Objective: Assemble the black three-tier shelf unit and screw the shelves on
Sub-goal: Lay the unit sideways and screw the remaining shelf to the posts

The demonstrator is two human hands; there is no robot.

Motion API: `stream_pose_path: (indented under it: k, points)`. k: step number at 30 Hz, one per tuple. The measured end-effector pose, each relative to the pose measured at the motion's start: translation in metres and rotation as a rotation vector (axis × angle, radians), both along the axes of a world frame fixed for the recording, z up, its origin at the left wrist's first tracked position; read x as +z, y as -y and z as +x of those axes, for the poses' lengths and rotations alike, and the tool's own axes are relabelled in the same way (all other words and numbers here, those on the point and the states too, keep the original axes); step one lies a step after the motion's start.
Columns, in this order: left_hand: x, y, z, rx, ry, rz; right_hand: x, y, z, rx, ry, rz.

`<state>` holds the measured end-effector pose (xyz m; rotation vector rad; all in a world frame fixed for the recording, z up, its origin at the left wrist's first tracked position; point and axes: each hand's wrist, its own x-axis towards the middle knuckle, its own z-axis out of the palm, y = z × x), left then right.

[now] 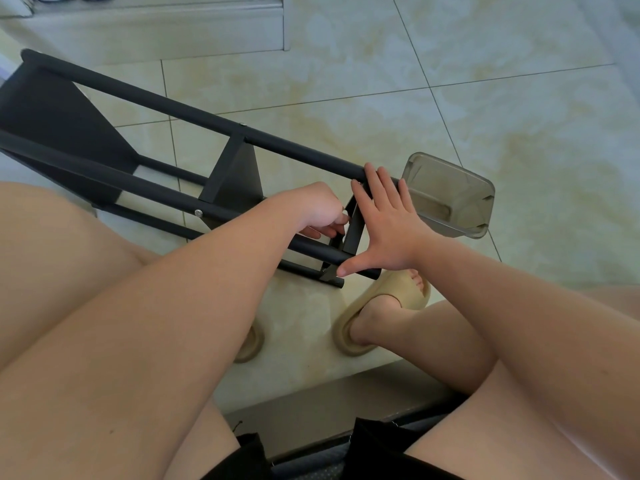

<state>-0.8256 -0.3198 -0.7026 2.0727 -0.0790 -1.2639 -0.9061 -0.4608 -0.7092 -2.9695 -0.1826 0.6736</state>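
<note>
Bare thighs and both forearms filled the 6 o'clock half of the view, reaching toward the middle where the black shelf unit [173,106] lay on its side on the tiled floor [485,98], running from 10 o'clock down to centre. Its far shelf [52,109] and middle shelf [239,174] already sat between the poles. The end shelf [355,233] was under the hands. The right hand [384,223] lay flat on that panel with fingers straight and spread, its fingertips reaching the far pole and its thumb on the near pole. The left hand [320,213], at 9 o'clock of it, had its fingers curled tight at the panel's inner edge; whether they pinched a screw or a tool could not be told. A smoky clear tub [450,195] stood just beside the unit at 2 o'clock of the hands. The frame looked stiff and fairly light, with smooth painted tube likely to roll or slip. Gripping a pole close to a shelf joint seemed safer than the thin panel edges.
</note>
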Motion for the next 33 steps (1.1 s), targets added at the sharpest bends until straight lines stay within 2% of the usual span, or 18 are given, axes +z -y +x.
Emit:
stream_pose_path:
  k: [4,10,16,25,33]
  points:
    - [0.002,-0.001,0.001,-0.088,0.054,0.039,0.001,-0.001,0.000,0.001,0.000,0.004]
    - [-0.001,0.000,0.002,0.006,0.038,-0.030,0.001,-0.001,0.000,0.000,0.001,-0.002]
    - [-0.006,-0.001,0.002,-0.041,0.013,-0.018,0.001,-0.002,0.000,0.002,0.005,-0.007]
    - [-0.016,0.000,0.001,0.101,-0.068,-0.050,0.000,-0.001,0.001,-0.001,0.002,-0.009]
    - [-0.018,0.001,0.000,0.058,-0.091,0.002,-0.002,-0.002,-0.001,-0.001,0.005,0.001]
